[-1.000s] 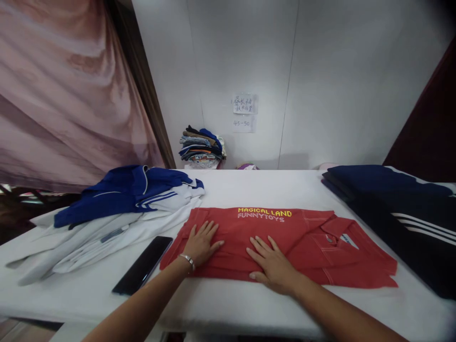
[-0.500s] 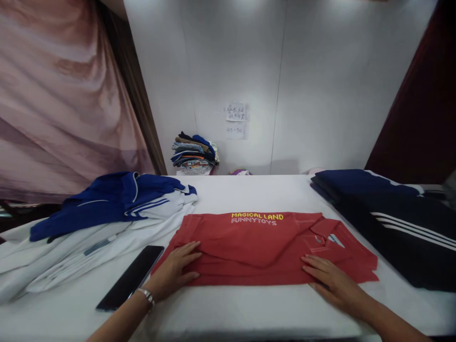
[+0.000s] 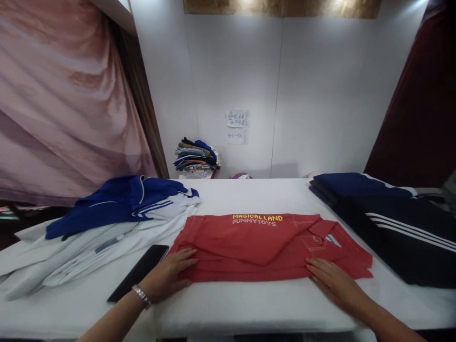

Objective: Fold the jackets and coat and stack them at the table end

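A red shirt [image 3: 245, 247] lies folded lengthwise on the white table, its collar toward the right and yellow "MAGICAL LAND" lettering along the far edge. My left hand [image 3: 169, 275] rests on the shirt's near left corner, fingers stretched out over the cloth. At the near right edge, my right hand [image 3: 331, 280] touches the shirt with its fingers extended and the palm down. Both hands are open and neither grips the cloth. A black phone [image 3: 137, 273] lies flat just left of my left hand, partly hidden by the forearm.
Blue and white jackets [image 3: 117, 204] are heaped at the left. Folded dark garments [image 3: 399, 223] with white stripes are piled at the right. Behind the white table [image 3: 256, 194], a stack of clothes [image 3: 195, 159] stands by the wall, near paper notes [image 3: 238, 126].
My left hand has slid slightly nearer and to the left on the shirt. The right hand stays at the near edge. The camera has tilted up a little.
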A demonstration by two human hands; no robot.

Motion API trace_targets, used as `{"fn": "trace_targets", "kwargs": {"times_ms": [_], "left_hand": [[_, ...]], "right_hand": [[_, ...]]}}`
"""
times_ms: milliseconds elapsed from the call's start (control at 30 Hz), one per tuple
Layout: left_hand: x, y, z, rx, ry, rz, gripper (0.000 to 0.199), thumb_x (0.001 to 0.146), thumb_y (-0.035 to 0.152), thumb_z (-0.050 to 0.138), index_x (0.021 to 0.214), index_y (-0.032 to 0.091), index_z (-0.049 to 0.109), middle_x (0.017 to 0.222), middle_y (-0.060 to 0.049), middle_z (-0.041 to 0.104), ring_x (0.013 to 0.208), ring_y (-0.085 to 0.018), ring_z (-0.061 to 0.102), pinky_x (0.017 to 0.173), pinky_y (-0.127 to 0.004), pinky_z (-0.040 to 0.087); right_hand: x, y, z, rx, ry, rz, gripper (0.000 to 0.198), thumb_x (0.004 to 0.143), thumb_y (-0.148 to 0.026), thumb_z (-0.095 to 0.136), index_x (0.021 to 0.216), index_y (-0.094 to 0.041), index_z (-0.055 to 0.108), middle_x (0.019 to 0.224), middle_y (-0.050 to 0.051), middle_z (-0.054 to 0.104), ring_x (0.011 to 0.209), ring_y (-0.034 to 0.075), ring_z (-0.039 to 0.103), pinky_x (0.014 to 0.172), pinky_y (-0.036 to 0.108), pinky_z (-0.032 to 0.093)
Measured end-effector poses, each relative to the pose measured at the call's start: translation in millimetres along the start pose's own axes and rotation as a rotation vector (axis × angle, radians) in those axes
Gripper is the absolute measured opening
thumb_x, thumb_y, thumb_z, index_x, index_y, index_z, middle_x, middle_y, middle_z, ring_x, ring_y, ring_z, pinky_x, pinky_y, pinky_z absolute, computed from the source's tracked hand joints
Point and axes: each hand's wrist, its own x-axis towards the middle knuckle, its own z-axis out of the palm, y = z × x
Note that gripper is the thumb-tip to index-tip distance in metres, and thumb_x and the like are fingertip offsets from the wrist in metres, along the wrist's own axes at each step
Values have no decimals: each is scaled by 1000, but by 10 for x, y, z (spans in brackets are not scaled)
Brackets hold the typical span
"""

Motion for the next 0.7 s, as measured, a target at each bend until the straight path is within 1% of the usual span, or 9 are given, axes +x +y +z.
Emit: {"fn": "trace_targets", "kwargs": {"times_ms": [100, 200, 300, 333, 400, 467, 500, 633, 700], "left_hand": [[-13, -8, -9, 35, -4, 25, 49, 72, 30, 62, 121, 36, 61, 139, 1, 47, 131, -23, 41, 109, -40, 32], [10, 11, -21, 75, 11, 45, 34, 84, 30, 48, 112, 33, 67, 134, 1, 53, 127, -20, 45, 108, -35, 35], [31, 49, -30, 102, 20, 28, 36, 90, 28, 38, 102, 28, 72, 129, 0, 58, 123, -18, 50, 105, -32, 38], [30, 60, -32, 103, 22, 19, 34, 90, 29, 40, 101, 27, 72, 128, -1, 59, 123, -19, 50, 105, -32, 38], [18, 68, -31, 92, 21, 4, 33, 86, 38, 50, 111, 25, 68, 131, -3, 57, 125, -21, 48, 106, -34, 37], [-4, 57, -24, 75, 14, -2, 47, 78, 42, 61, 121, 24, 61, 134, -4, 53, 128, -23, 44, 108, -36, 36], [-16, 47, -16, 71, 12, 3, 50, 77, 42, 63, 124, 24, 59, 136, -5, 52, 129, -23, 43, 108, -37, 35], [-42, 26, 24, 97, 31, 73, 41, 83, 28, 53, 123, 21, 60, 137, -5, 50, 129, -21, 43, 109, -37, 34], [-43, 35, 50, 125, 26, 98, 46, 79, 18, 52, 125, 19, 59, 137, -6, 50, 130, -21, 42, 110, -37, 33]], "right_hand": [[-2, -19, -2, 1, 8, 16, 35, 89, -33, 43, 118, -38, 63, 122, 1, 63, 110, 24, 60, 93, 38, 52], [-1, -27, -36, -20, 12, 0, 35, 89, -35, 44, 117, -33, 64, 124, 4, 61, 112, 25, 59, 95, 39, 51], [-3, -5, -66, -30, 4, -24, 36, 90, -34, 43, 118, -28, 65, 124, 7, 61, 113, 25, 58, 95, 38, 51], [-5, 7, -68, -24, 3, -22, 36, 90, -33, 43, 117, -27, 65, 122, 7, 62, 113, 25, 58, 94, 37, 51], [-13, 29, -61, -6, -4, -7, 35, 90, -32, 42, 117, -29, 65, 121, 7, 63, 112, 24, 59, 94, 36, 51], [-26, 44, -47, 6, -14, 1, 35, 90, -33, 43, 117, -30, 64, 122, 6, 63, 113, 24, 58, 95, 36, 50], [-33, 49, -40, 5, -17, 3, 35, 90, -34, 44, 118, -30, 64, 123, 6, 62, 114, 25, 57, 96, 37, 50], [-63, 85, -38, -40, -4, 21, 39, 89, -36, 45, 124, -28, 60, 130, 7, 57, 120, 26, 52, 100, 38, 47], [-75, 130, -34, -55, -15, 9, 39, 90, -35, 42, 123, -26, 60, 129, 8, 57, 120, 25, 52, 101, 38, 45]]}}
